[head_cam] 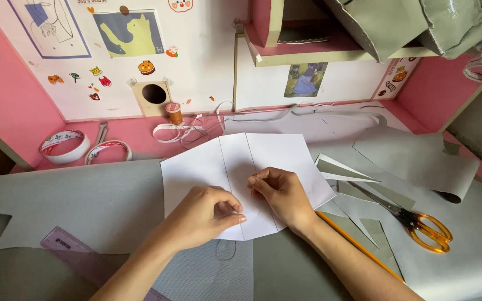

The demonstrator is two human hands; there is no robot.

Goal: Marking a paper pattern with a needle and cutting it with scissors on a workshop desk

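Both forearms came up from the bottom edge as I watched. My left hand [205, 214] was pinched shut, thumb against fingertip, on the white paper [241, 178]; what it nipped was too fine to tell. My right hand [280, 192] pressed curled fingers onto the same sheet, just beside the left. That paper, creased with two dashed lines, lay on grey fabric [96, 200] across the pink surface [135, 134]. Scissors [419, 223] sat well right, a pencil [358, 245] under my right forearm, a ruler [71, 245] lower left, tape rolls [65, 146] behind.
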